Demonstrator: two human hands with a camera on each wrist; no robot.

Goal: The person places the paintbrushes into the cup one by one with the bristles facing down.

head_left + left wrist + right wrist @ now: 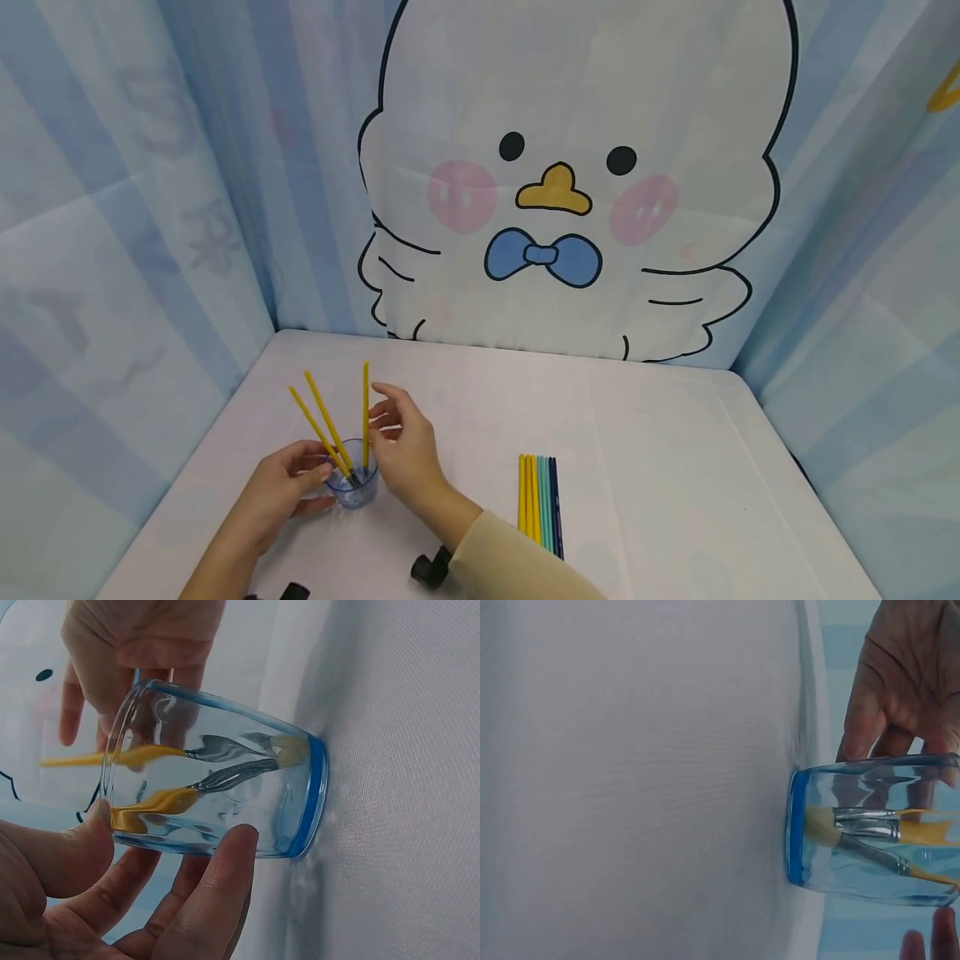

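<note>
A clear bluish glass cup (355, 493) stands upright on the white table, with three yellow-handled paintbrushes (322, 413) in it, bristles down. My left hand (288, 483) holds the cup from its left side, thumb and fingers against the wall and near the rim in the left wrist view. One brush handle (365, 400) rises almost straight at the cup's right side; the other two lean left. Beside that upright handle is my right hand (408, 442), fingers loosely bent and apart, with nothing seen pinched. Its fingertips (943, 934) show next to the cup in the right wrist view.
A neat row of slim yellow, teal and dark blue sticks (538, 500) lies right of the cup, its near end partly behind my right sleeve (517, 558). Patterned cloth walls (315, 167) enclose the table's back and sides.
</note>
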